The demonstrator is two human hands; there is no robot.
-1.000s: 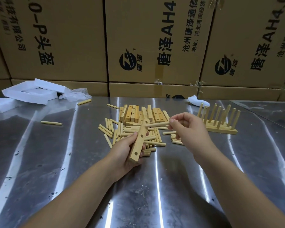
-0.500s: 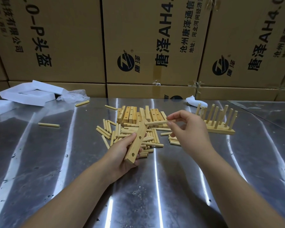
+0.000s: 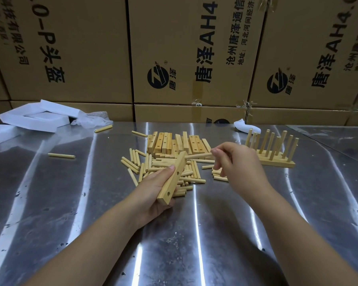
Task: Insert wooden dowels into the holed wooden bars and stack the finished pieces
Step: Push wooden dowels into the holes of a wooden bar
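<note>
Foam packing, white: laid at the far left of the tabletop; one stray dowel is found lying alone nearer the front, well apart from the rest.

Loose dowels: heaped flat at the middle of the tabletop; unfilled bars are packed side by side just behind the heap.

Left hand: curled round the lower part of a bar, thumb pressed on its edge; the bar is held above the heap, tilted, with two empty holes shown on its face.

Dowel: held roughly level, its left tip brought against the upper end of the bar; whether it is already seated in a hole cannot be told.

Right hand: the dowel's right end is pinched at the fingertips; the other fingers are loosely curled.

Finished piece: stood at the right, its dowels pointing up.

Handling note, as judged: the dowel should be kept square to the drilled face and lined up before being pushed; the bar should be braced firmly so that it is not twisted; a slanted entry is likely to jam.
</note>
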